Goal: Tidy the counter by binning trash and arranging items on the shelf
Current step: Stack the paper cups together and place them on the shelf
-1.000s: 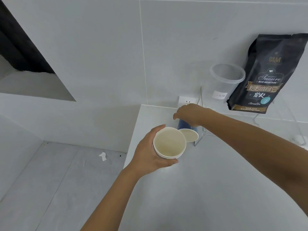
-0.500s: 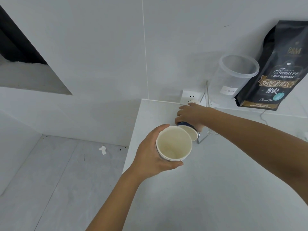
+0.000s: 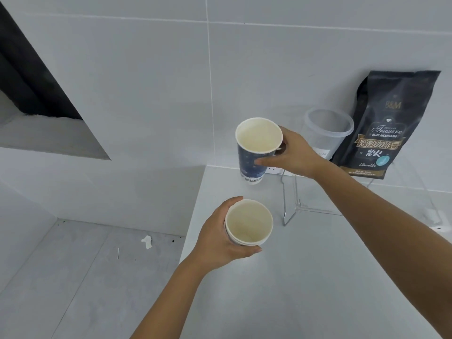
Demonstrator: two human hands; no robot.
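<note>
My right hand (image 3: 292, 154) grips a tall dark-blue paper cup (image 3: 254, 152) by its side and holds it up in the air near the wall, mouth tilted toward me, inside cream and bare. My left hand (image 3: 220, 237) is wrapped around a stack of nested paper cups (image 3: 248, 222), held above the counter's left edge, below the blue cup. On a clear shelf (image 3: 401, 177) at the right stand a black coffee bag (image 3: 384, 126) and a clear plastic container (image 3: 326, 132).
The white counter (image 3: 305, 277) fills the lower right; its left edge drops to a grey floor (image 3: 73, 277) with a scrap of white paper (image 3: 146, 241). A wall socket (image 3: 276, 170) sits behind the blue cup. The shelf's wire legs (image 3: 286, 199) stand on the counter.
My right hand has lifted the blue cup off the counter from beside the shelf leg up into the air. My left hand still holds the cup stack, slightly lower in view.
</note>
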